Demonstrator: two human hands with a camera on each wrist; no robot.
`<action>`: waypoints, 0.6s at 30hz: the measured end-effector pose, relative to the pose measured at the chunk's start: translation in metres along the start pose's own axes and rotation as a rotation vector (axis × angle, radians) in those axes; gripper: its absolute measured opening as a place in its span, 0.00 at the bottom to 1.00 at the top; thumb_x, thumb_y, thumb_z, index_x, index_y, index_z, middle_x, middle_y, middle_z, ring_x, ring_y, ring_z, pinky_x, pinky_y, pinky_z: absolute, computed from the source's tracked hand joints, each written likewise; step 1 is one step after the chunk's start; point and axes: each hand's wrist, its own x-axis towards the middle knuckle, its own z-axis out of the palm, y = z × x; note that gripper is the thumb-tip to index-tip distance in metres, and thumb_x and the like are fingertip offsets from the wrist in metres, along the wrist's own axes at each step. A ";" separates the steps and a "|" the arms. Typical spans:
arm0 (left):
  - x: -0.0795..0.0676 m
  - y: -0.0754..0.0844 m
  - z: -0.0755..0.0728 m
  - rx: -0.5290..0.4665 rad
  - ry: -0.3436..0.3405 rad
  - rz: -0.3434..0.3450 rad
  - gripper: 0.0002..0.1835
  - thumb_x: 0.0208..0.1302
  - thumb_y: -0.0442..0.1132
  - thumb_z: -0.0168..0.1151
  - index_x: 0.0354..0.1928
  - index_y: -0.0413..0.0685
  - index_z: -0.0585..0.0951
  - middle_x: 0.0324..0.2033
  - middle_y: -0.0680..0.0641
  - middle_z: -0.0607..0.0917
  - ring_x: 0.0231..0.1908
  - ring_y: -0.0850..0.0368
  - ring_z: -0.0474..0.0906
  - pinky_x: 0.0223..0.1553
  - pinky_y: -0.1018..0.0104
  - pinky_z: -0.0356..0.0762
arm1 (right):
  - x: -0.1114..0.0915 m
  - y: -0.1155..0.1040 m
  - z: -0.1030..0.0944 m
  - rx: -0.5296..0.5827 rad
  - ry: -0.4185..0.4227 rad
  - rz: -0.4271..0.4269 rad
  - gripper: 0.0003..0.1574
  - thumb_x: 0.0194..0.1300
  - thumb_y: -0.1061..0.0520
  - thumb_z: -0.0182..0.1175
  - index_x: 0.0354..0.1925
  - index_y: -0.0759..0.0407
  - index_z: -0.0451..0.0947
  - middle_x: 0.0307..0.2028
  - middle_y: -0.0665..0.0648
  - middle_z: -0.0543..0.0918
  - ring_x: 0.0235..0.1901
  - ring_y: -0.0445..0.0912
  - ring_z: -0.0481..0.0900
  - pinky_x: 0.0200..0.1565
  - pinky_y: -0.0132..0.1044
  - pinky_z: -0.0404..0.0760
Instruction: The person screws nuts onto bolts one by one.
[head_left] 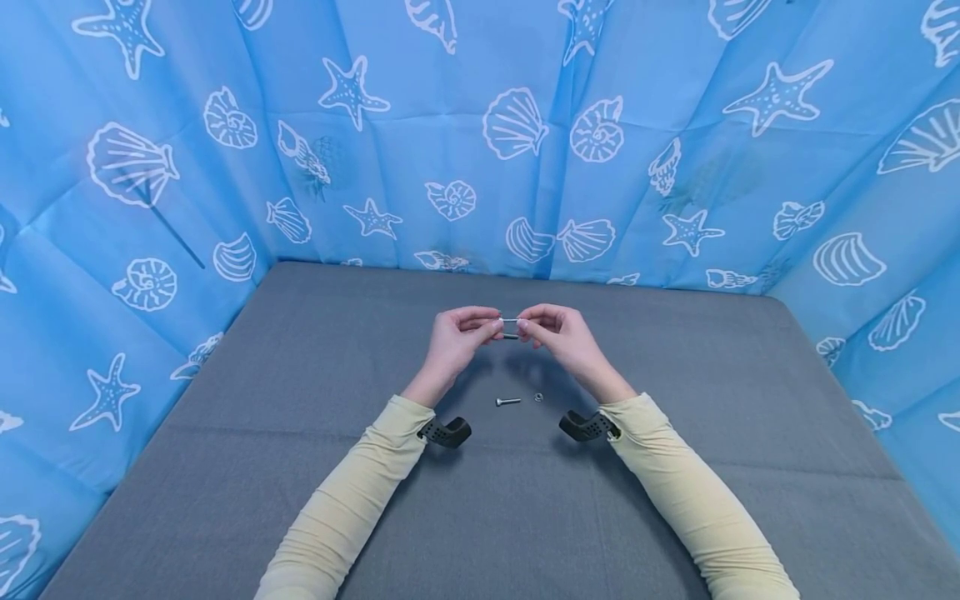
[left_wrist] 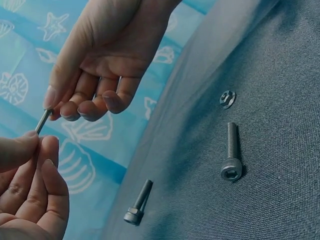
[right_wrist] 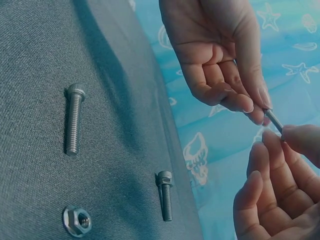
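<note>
Thumb and fingers of my left hand (head_left: 465,337) pinch one end of a slim metal bolt (head_left: 509,320). My right hand (head_left: 561,335) pinches its other end, so the shank spans the gap above the table while fingertips hide both ends. In the left wrist view the bolt (left_wrist: 43,121) is tilted. Below and beyond the hands lies a socket-head bolt (right_wrist: 166,200) with a nut near its head. Closer to me, a second socket-head bolt (left_wrist: 231,150) lies on the cloth, and a loose flanged nut (right_wrist: 77,221) is to its right in the head view.
Grey cloth covers the table (head_left: 480,517) under both forearms. A blue curtain (head_left: 465,150) printed with shells and starfish stands behind the table and along its sides. Dark bands (head_left: 446,432) are on both wrists, beside the pale yellow sleeves.
</note>
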 end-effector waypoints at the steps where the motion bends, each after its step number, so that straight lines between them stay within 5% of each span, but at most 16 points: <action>1: 0.000 0.000 0.000 0.000 -0.001 0.005 0.11 0.61 0.32 0.66 0.44 0.33 0.83 0.33 0.42 0.87 0.35 0.43 0.84 0.44 0.42 0.78 | 0.000 0.000 0.000 -0.004 0.001 -0.001 0.18 0.69 0.56 0.59 0.48 0.71 0.77 0.37 0.63 0.83 0.39 0.61 0.80 0.40 0.52 0.78; 10: 0.001 -0.001 0.001 0.030 0.000 0.026 0.09 0.61 0.34 0.66 0.41 0.35 0.85 0.32 0.42 0.87 0.33 0.47 0.85 0.44 0.42 0.78 | 0.001 0.001 0.000 0.021 -0.001 0.028 0.17 0.70 0.52 0.58 0.45 0.66 0.78 0.36 0.64 0.83 0.36 0.49 0.82 0.39 0.47 0.80; 18: 0.000 0.002 -0.001 0.019 -0.013 0.009 0.12 0.61 0.34 0.66 0.44 0.33 0.84 0.35 0.35 0.86 0.37 0.40 0.83 0.45 0.42 0.77 | 0.001 0.004 -0.003 0.050 -0.012 -0.054 0.17 0.66 0.59 0.62 0.49 0.70 0.75 0.39 0.69 0.82 0.37 0.59 0.81 0.38 0.47 0.81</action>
